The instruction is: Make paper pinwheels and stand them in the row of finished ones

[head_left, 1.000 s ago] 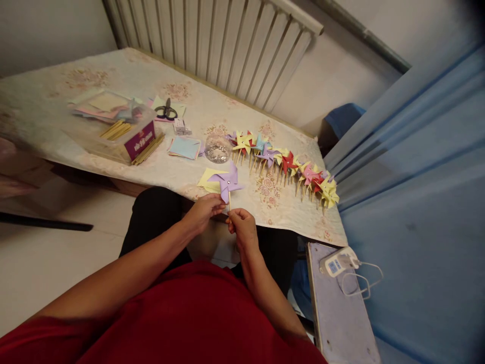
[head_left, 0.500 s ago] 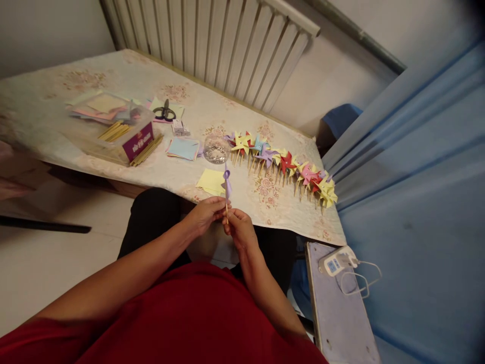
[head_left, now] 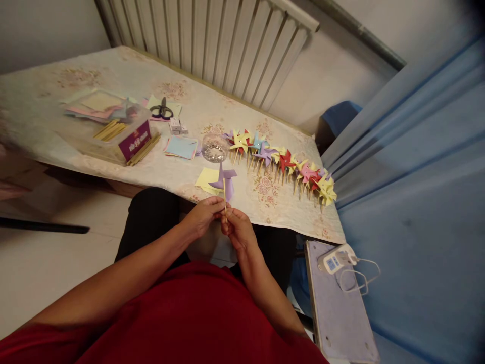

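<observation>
A purple paper pinwheel [head_left: 229,188] on a thin wooden stick stands upright above the table's front edge, its back and stick towards me. My left hand [head_left: 205,214] pinches the stick from the left. Just below, the fingers of my right hand [head_left: 239,228] are closed on the stick's lower end. Behind the pinwheel lies a stack of yellow paper squares [head_left: 205,179], partly covered by its blades. Further back are a round clear dish [head_left: 214,148] of small shiny pieces and a stack of paper squares with light blue [head_left: 181,147] on top.
Finished pinwheels [head_left: 286,161] in several colours lie in a row at the right of the table. At the left stand a clear plastic box [head_left: 91,146] with paper and sticks, loose sticks [head_left: 144,150], black scissors [head_left: 162,110] and small boxes [head_left: 177,126]. A power strip [head_left: 337,259] rests on a bench.
The purple pinwheel has turned from edge-on to showing its spread blades, with the stick now in front. Both hands keep their hold in nearly the same place.
</observation>
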A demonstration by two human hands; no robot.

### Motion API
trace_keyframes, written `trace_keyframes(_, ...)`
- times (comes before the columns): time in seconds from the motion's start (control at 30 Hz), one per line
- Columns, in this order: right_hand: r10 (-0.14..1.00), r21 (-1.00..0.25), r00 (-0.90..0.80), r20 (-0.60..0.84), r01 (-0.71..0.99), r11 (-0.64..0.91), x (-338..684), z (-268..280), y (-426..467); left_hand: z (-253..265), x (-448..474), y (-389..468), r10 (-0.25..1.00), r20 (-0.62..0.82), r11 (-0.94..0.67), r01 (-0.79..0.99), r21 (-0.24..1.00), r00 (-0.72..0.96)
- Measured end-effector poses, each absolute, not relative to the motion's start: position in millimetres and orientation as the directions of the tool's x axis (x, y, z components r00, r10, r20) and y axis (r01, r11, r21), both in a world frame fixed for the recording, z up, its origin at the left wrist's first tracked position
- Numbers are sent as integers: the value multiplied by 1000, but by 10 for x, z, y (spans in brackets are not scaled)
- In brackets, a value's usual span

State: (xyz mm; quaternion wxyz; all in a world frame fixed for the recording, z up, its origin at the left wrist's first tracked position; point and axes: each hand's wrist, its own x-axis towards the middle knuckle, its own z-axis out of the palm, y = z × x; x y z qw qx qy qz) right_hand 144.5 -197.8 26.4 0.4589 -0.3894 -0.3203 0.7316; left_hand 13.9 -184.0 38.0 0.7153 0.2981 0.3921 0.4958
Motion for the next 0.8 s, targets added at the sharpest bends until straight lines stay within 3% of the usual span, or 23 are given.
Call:
trace_keyframes(0.43, 932, -873, -204, -299, -337, -353, 1454, 279, -1984, 425, 169, -1852, 962, -235, 272, -394, 878, 142)
trace_keyframes(0.8, 937, -886, -162, -310, -307, -347, 1453, 264, -1982, 556, 216, -1825, 942, -331, 320, -438, 840, 54)
